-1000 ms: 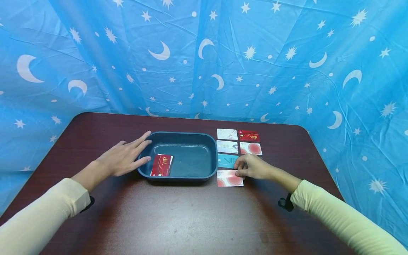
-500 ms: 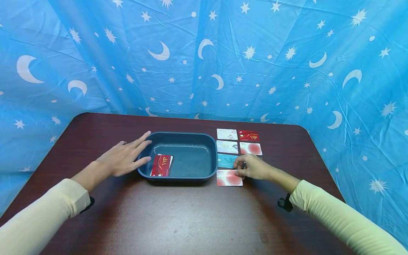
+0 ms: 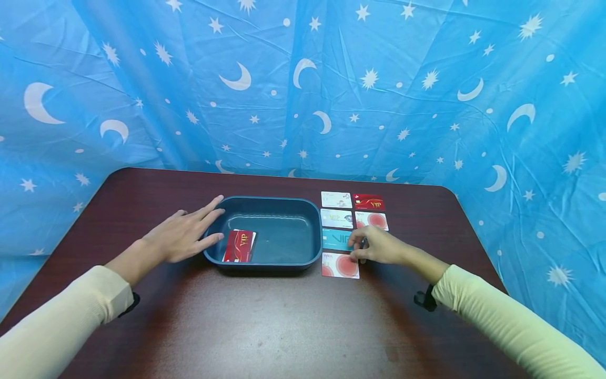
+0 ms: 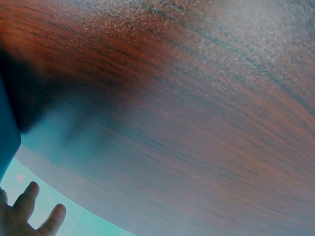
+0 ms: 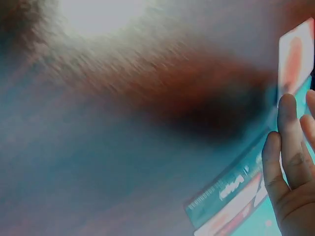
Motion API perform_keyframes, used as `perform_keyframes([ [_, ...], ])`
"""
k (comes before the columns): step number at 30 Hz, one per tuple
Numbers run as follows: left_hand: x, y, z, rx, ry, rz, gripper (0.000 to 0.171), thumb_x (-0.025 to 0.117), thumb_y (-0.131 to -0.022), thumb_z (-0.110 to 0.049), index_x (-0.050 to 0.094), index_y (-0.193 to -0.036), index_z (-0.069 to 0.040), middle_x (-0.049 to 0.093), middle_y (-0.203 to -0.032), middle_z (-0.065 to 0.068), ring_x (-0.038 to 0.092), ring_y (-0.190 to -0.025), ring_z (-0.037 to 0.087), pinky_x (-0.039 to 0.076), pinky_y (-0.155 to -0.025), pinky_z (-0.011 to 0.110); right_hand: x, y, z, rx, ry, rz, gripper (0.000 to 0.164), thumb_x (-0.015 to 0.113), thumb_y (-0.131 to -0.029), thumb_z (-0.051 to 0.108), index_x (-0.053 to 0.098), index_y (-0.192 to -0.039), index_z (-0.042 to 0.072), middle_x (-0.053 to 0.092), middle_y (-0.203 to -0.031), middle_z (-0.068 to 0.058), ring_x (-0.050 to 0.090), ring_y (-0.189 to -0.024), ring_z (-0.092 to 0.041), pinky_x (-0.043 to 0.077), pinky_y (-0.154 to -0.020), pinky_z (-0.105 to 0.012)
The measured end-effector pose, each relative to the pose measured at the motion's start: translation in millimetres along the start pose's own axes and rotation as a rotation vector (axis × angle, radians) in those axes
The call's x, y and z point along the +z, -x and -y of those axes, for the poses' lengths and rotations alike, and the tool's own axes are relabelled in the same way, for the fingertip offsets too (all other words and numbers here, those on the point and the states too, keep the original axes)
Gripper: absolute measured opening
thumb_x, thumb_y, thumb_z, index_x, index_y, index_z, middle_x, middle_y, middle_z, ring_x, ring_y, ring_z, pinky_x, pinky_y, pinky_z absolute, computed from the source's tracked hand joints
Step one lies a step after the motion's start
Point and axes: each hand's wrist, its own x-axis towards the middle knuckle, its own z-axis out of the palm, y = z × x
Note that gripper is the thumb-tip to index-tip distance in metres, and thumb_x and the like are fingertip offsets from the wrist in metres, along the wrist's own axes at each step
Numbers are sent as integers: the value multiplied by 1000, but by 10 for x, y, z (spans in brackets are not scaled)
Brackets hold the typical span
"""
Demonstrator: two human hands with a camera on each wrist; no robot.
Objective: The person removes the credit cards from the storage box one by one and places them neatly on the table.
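In the head view, my left hand (image 3: 191, 231) rests its spread fingers on the left rim of a dark blue tray (image 3: 284, 265). A red VIP card (image 3: 240, 246) lies inside, with a white card edge showing under it. My right hand (image 3: 381, 247) touches the right end of a white card with red circles (image 3: 338, 265), which lies flat on the table. Its other fingertips are over a teal VIP card (image 3: 335, 239) just behind. In the right wrist view, a fingertip meets the circle-patterned card (image 5: 295, 59); the fingers are fairly straight.
Behind stand two white cards (image 3: 336, 199), a red VIP card (image 3: 369, 202) and another circle-patterned card (image 3: 371, 220), in two columns. A dark teal card (image 5: 221, 191) lies beside the right hand. The brown table (image 3: 265, 326) ends at a blue star-patterned curtain (image 3: 284, 105).
The front circle-patterned card has shifted and turned very slightly. My right hand has moved slightly to the right against it. The left hand has stayed on the tray rim.
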Motion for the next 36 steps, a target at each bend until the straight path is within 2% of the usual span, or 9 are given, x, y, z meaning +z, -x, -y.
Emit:
perform_keyframes([
  [5,-6,11,5,-2,-2,3,73,50,-98,-52,38,-152,-4,21,-163,19,57,-125,38,42,-99,66,-185,-103,109,-5,8,-36,23,79,-84,6,69,-104,-2,65,-82,-2,66,-66,-18,58,-65,-26],
  [10,-7,20,11,-2,0,7,73,49,-98,-52,38,-152,-4,21,-163,19,57,-125,37,42,-99,66,-397,-278,282,-24,37,-56,26,78,-85,7,68,-107,-4,65,-81,-3,66,-68,-20,58,-67,-28],
  [13,-5,22,12,-1,4,6,73,50,-98,-52,38,-152,-3,21,-163,19,57,-125,37,42,-98,66,-501,-386,383,-47,64,-24,28,77,-87,9,68,-110,-3,68,-84,-4,66,-73,-20,56,-67,-29],
  [18,1,23,13,1,6,2,73,50,-98,-52,38,-152,-4,21,-163,19,58,-124,37,43,-98,65,-609,-555,549,-57,55,56,37,76,-88,14,65,-119,-4,71,-100,-11,71,-81,-20,59,-72,-33],
  [21,4,20,12,1,9,-1,73,50,-98,-52,38,-152,-4,21,-163,19,58,-124,37,43,-98,65,-632,-641,655,-50,12,80,41,75,-89,14,62,-123,-6,70,-106,-14,72,-84,-20,60,-76,-37],
  [27,3,14,10,0,5,-5,73,50,-98,-52,38,-152,-4,21,-163,19,58,-124,37,42,-98,66,-584,-795,802,-59,-107,63,43,73,-91,13,59,-128,-5,67,-110,-14,71,-91,-24,58,-83,-37],
  [36,-3,10,2,4,2,-6,72,50,-98,-52,39,-151,-4,21,-163,19,58,-124,37,41,-98,68,-407,-1042,931,-84,-124,87,44,73,-92,15,59,-128,-5,67,-114,-14,73,-88,-25,58,-83,-39],
])
